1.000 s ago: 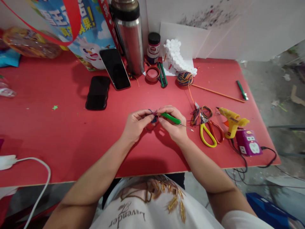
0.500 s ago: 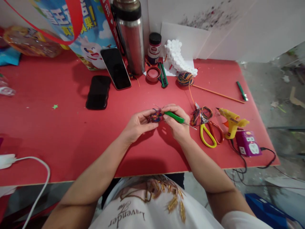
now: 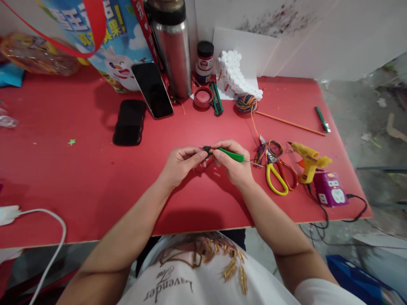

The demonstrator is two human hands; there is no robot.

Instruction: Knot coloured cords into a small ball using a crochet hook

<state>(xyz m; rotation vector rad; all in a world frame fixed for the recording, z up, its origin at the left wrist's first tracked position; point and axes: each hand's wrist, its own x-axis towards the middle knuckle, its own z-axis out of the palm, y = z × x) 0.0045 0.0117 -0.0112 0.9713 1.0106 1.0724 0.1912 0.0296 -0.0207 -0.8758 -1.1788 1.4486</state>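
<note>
Between my fingertips is a small multicoloured crocheted yarn piece (image 3: 208,151). My left hand (image 3: 184,164) pinches its left side between thumb and fingers. My right hand (image 3: 234,163) grips a crochet hook (image 3: 233,155) by its green handle, and its thumb and finger also touch the piece's right side. One thin metal end of the hook sticks out to the right past the hand; the other end is hidden at the yarn. To the right lie scissors (image 3: 277,176) with one yellow and one red handle, with loose yarn (image 3: 261,153) over the blades.
A yarn ball (image 3: 246,103) and an orange stick (image 3: 290,123) lie behind. A yellow glue gun (image 3: 308,160) stands by a purple power box (image 3: 330,189) at right. Two phones (image 3: 129,123), a steel flask (image 3: 174,55) and a green cutter (image 3: 216,98) are at the back.
Both hands have turned the yarn piece, which now shows less between the fingers. My left thumb has moved up onto it. The thin hook tip seen above it before is now hidden.
</note>
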